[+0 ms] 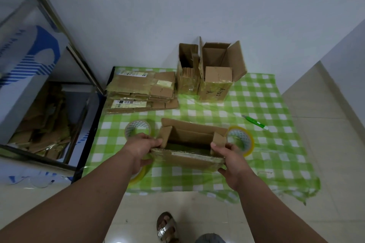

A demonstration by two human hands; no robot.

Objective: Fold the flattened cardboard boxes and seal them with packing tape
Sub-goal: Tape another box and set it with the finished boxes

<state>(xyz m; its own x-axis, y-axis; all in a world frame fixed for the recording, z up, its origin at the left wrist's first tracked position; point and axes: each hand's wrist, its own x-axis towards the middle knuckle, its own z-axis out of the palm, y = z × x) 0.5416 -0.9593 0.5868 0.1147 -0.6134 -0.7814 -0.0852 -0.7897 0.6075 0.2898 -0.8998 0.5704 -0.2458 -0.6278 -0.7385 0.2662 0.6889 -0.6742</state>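
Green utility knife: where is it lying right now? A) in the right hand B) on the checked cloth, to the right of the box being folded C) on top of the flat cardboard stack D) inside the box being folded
B: the green utility knife lies loose on the checked cloth, right of the box that both hands grip, the right hand holding only cardboard.

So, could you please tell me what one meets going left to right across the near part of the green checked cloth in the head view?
Tape roll behind the left hand → left hand → cardboard box being folded → right hand → yellow tape roll → green utility knife.
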